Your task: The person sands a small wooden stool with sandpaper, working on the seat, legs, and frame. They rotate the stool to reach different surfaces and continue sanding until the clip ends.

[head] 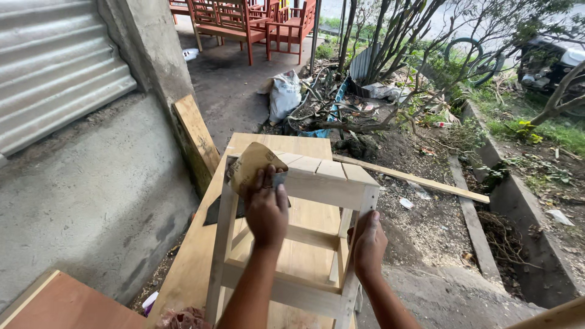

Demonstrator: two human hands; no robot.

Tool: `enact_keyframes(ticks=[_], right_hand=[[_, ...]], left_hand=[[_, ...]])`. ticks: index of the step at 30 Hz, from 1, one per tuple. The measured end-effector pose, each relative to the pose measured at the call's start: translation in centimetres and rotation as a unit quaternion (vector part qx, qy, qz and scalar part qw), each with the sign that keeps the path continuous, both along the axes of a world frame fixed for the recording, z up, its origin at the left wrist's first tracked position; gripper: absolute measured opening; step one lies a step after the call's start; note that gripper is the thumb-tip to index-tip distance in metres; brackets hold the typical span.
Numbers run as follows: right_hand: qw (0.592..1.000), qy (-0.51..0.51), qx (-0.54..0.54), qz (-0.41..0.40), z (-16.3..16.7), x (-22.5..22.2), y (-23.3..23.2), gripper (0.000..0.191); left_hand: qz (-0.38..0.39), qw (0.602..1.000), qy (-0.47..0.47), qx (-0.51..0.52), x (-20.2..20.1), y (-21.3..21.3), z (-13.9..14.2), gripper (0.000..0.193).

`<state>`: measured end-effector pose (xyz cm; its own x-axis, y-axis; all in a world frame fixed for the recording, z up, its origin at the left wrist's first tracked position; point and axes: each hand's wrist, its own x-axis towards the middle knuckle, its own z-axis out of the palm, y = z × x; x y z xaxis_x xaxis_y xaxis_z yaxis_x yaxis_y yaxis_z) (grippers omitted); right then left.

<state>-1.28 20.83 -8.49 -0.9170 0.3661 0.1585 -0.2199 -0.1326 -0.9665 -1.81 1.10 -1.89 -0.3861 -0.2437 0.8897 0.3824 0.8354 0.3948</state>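
Both forearms come in from the near bottom edge, bare, angled up and slightly inward. Left hand (266, 210): reaching farther out, back of hand to camera, wrist straight, fingers curled forward and closed in a grip, thumb tucked on its left side. Right hand (368, 242): nearer and lower, to the right, also back to camera, fingers wrapped around and hidden from view, thumb pointing up along the far side. Hands well apart, left higher in frame than right. Elbows out of view.

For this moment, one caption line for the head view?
Left hand presses folded sandpaper to a bare wooden stool top; right hand grips its leg.
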Motion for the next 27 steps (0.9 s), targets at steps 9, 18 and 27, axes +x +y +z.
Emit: enact_keyframes(ticks=[9, 18, 27], right_hand=[[1.000, 0.005, 0.006, 0.005, 0.6, -0.3, 0.6, 0.053], [0.999, -0.031, 0.024, -0.017, 0.4, -1.0, 0.2, 0.058], [1.000, -0.010, 0.021, -0.014, 0.2, -0.5, 0.4, 0.060]], left_hand=[[-0.166, 0.973, -0.082, -0.138, -0.5, 6.9, -1.6, 0.018], [-0.182, 0.975, -0.029, -0.125, 0.7, 1.9, 1.2, 0.023], [-0.203, 0.948, -0.187, -0.158, -1.6, -4.9, 0.0, 0.021]])
